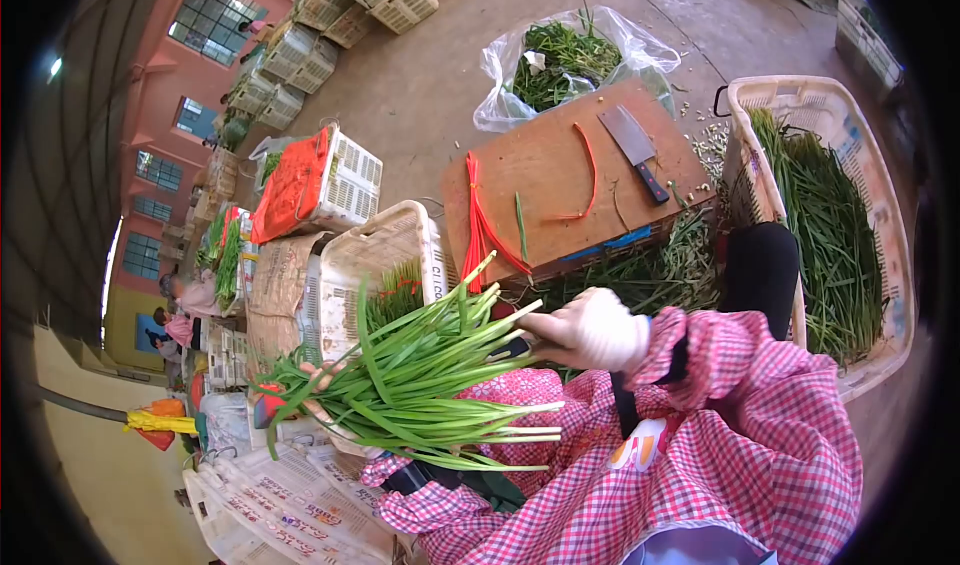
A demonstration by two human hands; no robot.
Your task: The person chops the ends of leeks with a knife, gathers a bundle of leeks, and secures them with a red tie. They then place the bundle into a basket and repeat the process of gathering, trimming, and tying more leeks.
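Observation:
A loose bunch of garlic chives (430, 365) lies across my lap, leaves to the left and pale stem ends fanned out to the right. My left hand (325, 380) is closed around the leafy end, mostly hidden by the leaves. White wrapping covers much of my right hand (590, 330), whose fingers are pinched together at the upper stem ends. Beyond the bunch stands a wooden board (540, 185). On it lie a cleaver (635, 153), a bundle of red ties (478, 220), a single red tie (590, 175) and a loose green leaf (520, 225).
A large crate (740, 175) full of greens stands at my right, a smaller crate (345, 260) with greens at front left. An open plastic bag (495, 90) of trimmings sits beyond the board. Crates are stacked along the wall. Other people are far left.

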